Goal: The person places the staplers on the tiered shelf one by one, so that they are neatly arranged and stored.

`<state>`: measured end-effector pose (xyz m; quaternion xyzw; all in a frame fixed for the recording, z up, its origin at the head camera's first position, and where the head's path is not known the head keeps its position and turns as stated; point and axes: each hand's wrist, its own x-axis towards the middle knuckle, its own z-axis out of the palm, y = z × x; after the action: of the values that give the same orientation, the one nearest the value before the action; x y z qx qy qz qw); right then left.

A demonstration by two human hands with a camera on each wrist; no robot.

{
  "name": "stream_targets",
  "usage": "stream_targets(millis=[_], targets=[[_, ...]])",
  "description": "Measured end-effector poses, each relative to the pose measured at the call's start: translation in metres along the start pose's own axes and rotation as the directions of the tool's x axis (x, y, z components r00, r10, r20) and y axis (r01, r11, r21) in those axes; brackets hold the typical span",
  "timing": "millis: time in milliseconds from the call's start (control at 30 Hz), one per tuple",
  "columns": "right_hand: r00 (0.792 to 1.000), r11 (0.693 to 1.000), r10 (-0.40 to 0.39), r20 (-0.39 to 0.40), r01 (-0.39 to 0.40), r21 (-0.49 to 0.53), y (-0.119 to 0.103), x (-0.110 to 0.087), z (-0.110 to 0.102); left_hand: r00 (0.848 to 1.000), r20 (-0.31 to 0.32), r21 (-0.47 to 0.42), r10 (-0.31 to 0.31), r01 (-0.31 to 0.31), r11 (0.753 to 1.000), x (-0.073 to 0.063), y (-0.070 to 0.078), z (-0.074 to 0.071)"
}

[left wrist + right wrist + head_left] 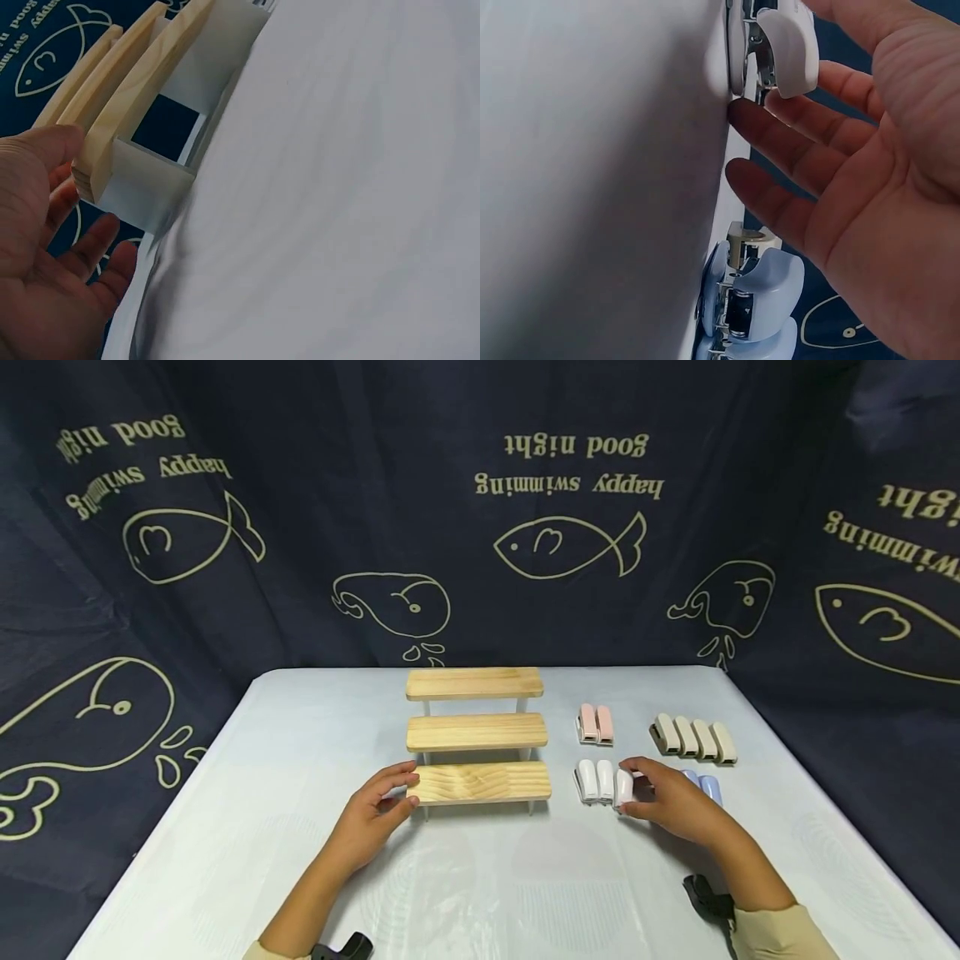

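Staplers (pixel 604 779) on table (pixel 570 877), right of shelf (pixel 477 732)

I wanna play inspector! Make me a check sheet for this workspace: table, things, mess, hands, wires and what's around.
Surface: white table, faint pale patterns.
Job's things: three-tier wooden stand; small stapler-like gadgets to its right: two pink ones, three white ones, four beige ones, at least two blue ones, partly hidden.
Clutter: nothing seen.
Hands: left hand grips the stand's front tier at its left end; right hand pinches the rightmost white gadget.
Cables: nothing seen.
Surroundings: dark blue cloth with fish, whales and upside-down words.
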<state>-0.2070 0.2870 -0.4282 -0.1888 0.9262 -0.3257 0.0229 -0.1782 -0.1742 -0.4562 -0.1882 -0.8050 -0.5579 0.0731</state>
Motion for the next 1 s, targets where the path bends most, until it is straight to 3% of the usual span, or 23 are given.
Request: stream_targets(millis=[367, 600, 767, 1000], targets=[[1.000, 0.998, -0.018, -0.005, 0.018, -0.065, 0.0013, 0.0005, 0.0024, 1.000, -0.002, 0.029, 0.005, -0.005, 1.000, -0.0013, -0.0077, 0.0019], [0.999, 0.994, -0.034, -0.024, 0.032, -0.104, 0.0019, 0.0007, 0.0035, 0.999, -0.001, -0.025, -0.049, 0.049, 0.999, -0.0011, -0.0077, 0.0001], [0.999, 0.994, -0.034, -0.029, 0.031, -0.108, 0.0023, 0.0013, 0.0041, 0.999, 0.001, -0.023, -0.039, 0.039, 0.999, -0.0031, -0.0061, 0.0001], [0.995, 0.993, -0.044, -0.092, 0.033, -0.116, -0.0001, 0.0006, 0.0012, 0.999, -0.007, -0.039, -0.040, 0.040, 0.998, -0.0026, -0.0065, 0.0008]])
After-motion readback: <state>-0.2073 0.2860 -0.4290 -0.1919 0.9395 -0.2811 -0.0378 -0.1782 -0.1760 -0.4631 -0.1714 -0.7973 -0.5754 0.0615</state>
